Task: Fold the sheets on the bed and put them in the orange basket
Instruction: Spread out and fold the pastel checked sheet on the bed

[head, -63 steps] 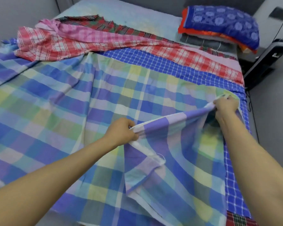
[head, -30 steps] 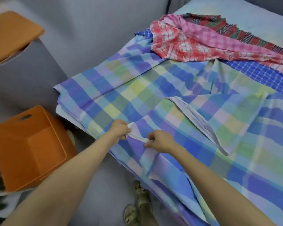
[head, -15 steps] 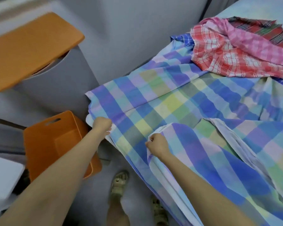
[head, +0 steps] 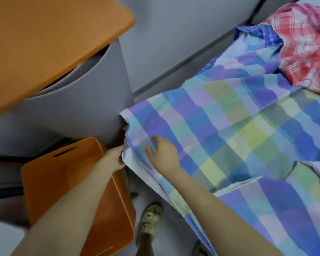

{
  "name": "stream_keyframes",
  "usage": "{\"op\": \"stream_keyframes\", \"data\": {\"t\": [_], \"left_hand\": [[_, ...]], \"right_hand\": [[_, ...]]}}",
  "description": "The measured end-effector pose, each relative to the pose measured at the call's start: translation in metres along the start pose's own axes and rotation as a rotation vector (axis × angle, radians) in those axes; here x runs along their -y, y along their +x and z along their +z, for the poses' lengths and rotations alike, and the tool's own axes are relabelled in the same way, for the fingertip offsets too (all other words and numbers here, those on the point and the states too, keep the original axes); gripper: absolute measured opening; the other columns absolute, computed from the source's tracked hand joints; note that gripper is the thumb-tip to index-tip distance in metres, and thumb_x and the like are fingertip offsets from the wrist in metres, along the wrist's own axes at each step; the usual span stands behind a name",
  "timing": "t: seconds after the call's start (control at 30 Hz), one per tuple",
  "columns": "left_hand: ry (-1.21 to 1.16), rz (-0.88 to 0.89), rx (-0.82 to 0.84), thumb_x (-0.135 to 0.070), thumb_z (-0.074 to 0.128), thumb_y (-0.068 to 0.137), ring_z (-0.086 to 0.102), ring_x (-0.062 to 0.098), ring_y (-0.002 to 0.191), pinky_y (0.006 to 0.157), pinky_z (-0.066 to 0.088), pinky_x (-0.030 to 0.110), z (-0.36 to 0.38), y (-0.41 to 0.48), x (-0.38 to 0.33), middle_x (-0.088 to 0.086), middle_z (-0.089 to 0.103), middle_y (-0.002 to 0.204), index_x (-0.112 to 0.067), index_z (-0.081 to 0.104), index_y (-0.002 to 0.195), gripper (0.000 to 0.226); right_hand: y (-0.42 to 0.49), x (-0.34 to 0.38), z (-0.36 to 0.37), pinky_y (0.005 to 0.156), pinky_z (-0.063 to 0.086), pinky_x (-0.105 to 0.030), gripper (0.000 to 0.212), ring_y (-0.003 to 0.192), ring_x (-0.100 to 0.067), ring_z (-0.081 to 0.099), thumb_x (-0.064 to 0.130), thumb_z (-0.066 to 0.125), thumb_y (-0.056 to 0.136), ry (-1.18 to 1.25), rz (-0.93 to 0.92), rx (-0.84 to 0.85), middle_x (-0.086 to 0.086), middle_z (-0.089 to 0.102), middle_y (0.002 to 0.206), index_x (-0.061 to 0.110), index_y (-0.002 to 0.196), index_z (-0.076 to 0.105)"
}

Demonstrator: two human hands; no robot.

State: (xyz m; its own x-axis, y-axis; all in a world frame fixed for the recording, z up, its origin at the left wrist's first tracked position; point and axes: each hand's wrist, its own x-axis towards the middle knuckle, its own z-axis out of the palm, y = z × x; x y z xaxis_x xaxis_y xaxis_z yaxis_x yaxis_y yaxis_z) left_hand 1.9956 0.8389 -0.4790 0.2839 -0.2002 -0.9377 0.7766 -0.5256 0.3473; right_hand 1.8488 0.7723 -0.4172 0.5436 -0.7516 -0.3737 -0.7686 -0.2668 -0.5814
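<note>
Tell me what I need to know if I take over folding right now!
Left hand: grips the edge of the plaid sheet at its near corner.
Right hand: open, fingers resting on that sheet.
Orange basket: on the floor under the left arm, no sheet seen inside.
Done: one flap folded over.
Left: finish this fold, fold the red checked sheet, basket everything.

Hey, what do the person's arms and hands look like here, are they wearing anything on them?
No sleeves show: the left arm and right arm are bare to the picture's edge. The left hand and right hand wear no gloves; no watch, bracelet or ring is visible.
</note>
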Motion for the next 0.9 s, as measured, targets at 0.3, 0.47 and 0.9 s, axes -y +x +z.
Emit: {"op": "stream_keyframes", "data": {"t": [0.3,0.47,0.9], "left_hand": [[0.117,0.187,0.315,0.000,0.063,0.083,0.067,0.022,0.081,0.066,0.056,0.022,0.004,-0.019,-0.003,0.008,0.073,0.082,-0.002,0.069,0.096,0.015],[0.517,0.419,0.211,-0.001,0.069,0.075,0.060,0.015,0.083,0.071,0.045,0.024,0.024,-0.039,0.001,0.002,0.065,0.090,-0.007,0.067,0.099,0.024],[0.367,0.123,-0.190,-0.035,0.061,0.087,0.057,0.026,0.084,0.076,0.049,0.034,0.032,0.007,0.008,0.010,0.058,0.093,-0.008,0.054,0.100,0.031]], "right_hand": [[0.038,0.016,0.033,0.062,0.025,-0.029,0.006,0.088,-0.033,0.056,0.015,0.049,0.090,-0.079,0.076,-0.085,-0.013,0.062,0.093,0.011,0.086,0.049],[-0.007,-0.056,-0.034,0.054,0.026,-0.033,0.028,0.061,-0.021,0.032,0.027,0.052,0.071,0.461,0.498,-0.504,0.004,0.032,0.051,0.018,0.052,0.033],[-0.042,-0.080,-0.037,0.067,0.047,-0.037,0.069,0.080,-0.035,0.060,0.013,0.068,0.039,-0.597,-0.070,-0.345,-0.016,0.062,0.099,0.011,0.108,0.064]]}}
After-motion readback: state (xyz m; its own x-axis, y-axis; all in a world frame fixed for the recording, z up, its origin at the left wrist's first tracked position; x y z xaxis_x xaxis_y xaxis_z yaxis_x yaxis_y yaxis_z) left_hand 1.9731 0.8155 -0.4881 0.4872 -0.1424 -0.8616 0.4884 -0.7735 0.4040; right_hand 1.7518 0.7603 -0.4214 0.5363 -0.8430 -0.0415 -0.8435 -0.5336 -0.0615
